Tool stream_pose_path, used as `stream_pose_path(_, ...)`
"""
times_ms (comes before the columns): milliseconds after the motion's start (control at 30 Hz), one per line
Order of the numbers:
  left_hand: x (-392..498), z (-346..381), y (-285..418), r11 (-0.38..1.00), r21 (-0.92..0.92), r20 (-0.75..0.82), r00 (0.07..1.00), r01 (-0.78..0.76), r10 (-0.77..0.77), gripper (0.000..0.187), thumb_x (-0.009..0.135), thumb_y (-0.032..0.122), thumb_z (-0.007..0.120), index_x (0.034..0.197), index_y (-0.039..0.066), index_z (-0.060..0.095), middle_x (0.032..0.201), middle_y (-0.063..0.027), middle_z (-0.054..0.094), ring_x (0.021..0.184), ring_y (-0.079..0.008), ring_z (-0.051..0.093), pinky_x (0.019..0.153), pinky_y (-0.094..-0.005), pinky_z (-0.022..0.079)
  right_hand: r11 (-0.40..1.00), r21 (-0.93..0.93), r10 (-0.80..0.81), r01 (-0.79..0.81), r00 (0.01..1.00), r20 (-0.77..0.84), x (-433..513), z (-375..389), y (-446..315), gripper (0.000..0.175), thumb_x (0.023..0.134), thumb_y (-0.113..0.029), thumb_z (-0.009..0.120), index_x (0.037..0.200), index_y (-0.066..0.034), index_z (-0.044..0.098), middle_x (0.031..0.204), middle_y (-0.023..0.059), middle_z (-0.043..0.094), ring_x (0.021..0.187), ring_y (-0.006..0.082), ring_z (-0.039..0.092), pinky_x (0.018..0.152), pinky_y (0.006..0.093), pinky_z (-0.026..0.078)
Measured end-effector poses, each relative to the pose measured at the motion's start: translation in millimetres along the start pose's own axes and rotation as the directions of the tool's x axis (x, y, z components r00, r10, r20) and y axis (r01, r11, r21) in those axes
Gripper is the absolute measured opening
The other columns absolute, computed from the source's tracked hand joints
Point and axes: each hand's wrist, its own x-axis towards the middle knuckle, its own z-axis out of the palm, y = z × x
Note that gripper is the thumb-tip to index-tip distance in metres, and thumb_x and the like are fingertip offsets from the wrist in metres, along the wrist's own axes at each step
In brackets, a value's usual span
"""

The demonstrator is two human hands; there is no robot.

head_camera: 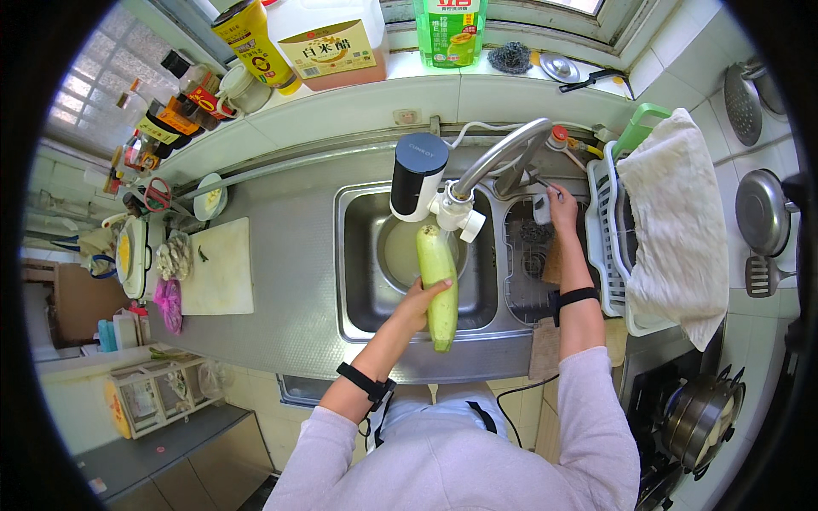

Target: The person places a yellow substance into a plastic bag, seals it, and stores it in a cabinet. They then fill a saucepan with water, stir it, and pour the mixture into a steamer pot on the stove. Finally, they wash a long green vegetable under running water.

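A long pale green squash (441,303) lies across my left hand (422,302), which grips it near its middle with the thumb on top. Its stem end is just under the white water outlet (451,211) of the tap, above a round metal basin (397,252) that holds cloudy liquid. The basin stands in the steel sink (361,281). At the base of the curved steel faucet (498,150), my right hand (563,209) has its fingers closed on the thin tap lever (543,183). Whether water is running is hard to tell.
A black-and-white filter unit (418,175) hangs on the faucet. Right of the sink stand a wire drain rack (519,281) and a dish rack (607,255) under a white cloth (677,223). A white cutting board (223,274) lies left. Bottles and a vinegar jug (332,45) line the sill.
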Motion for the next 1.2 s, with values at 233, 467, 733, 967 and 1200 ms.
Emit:
stream_pose_path(233, 1.0, 0.9, -0.9, 0.999, 0.048, 0.016, 1.0, -0.021, 0.02, 0.067, 0.072, 0.021, 0.074, 0.123, 0.003, 0.035, 0.104, -0.0111, 0.054, 0.092, -0.0214, 0.055, 0.076, -0.0346, 0.047, 0.794, 0.506, 0.213, -0.338, 0.933, 0.289, -52.9, -2.5, -17.2, 0.036, 0.076, -0.014, 0.067, 0.108, -0.0007, 0.056, 0.095, 0.0102, 0.061, 0.086, 0.0169, 0.058, 0.077, 0.0286, 0.045)
stream_pose_path(467, -3.1, 0.5, -5.7, 0.968, 0.244, 0.003, 0.999, -0.051, 0.052, 0.081, 0.072, 0.018, 0.073, 0.131, 0.004, 0.019, 0.107, -0.0145, 0.052, 0.091, -0.0215, 0.057, 0.072, -0.035, 0.051, 0.93, 0.349, -0.248, 0.119, 0.902, 0.353, -169.9, 31.0, -132.1, 0.04, 0.073, -0.006, 0.065, 0.112, -0.0043, 0.053, 0.111, 0.0124, 0.051, 0.106, 0.0235, 0.047, 0.091, 0.0349, 0.038)
stream_pose_path(733, -12.0, -9.6, -7.7, 0.922, 0.31, 0.101, 0.973, -0.231, 0.21, 0.078, 0.071, 0.011, 0.072, 0.131, 0.005, 0.023, 0.109, -0.0129, 0.052, 0.092, -0.0198, 0.057, 0.073, -0.0326, 0.05, 0.842, 0.066, -0.491, 0.535, 0.71, 0.505, -191.4, 60.3, -144.5, 0.05, 0.083, -0.031, 0.054, 0.127, -0.0095, 0.043, 0.12, 0.0215, 0.045, 0.109, 0.0406, 0.043, 0.09, 0.0473, 0.037)
stream_pose_path(967, -9.3, -15.4, -1.3, 0.884, 0.361, 0.076, 0.955, -0.295, 0.288, 0.073, 0.064, 0.009, 0.074, 0.124, 0.002, 0.032, 0.109, -0.0102, 0.051, 0.094, -0.0198, 0.054, 0.079, -0.0319, 0.046, 0.986, 0.101, -0.165, 0.131, 0.835, 0.525, -173.7, 103.2, -135.8, 0.041, 0.087, -0.027, 0.047, 0.122, -0.005, 0.047, 0.121, 0.0232, 0.045, 0.092, 0.0451, 0.053, 0.079, 0.0482, 0.043)
stream_pose_path(1200, -3.7, -29.8, -13.1, 0.886, 0.352, 0.057, 0.952, -0.301, 0.301, 0.075, 0.068, 0.01, 0.072, 0.128, 0.002, 0.028, 0.106, -0.0118, 0.052, 0.091, -0.0204, 0.055, 0.074, -0.031, 0.048, 0.843, 0.106, -0.505, 0.527, 0.709, 0.491, -202.9, 82.2, -135.0, 0.038, 0.088, -0.022, 0.045, 0.124, -0.0089, 0.047, 0.138, 0.0138, 0.033, 0.124, 0.0356, 0.031, 0.101, 0.0412, 0.028)
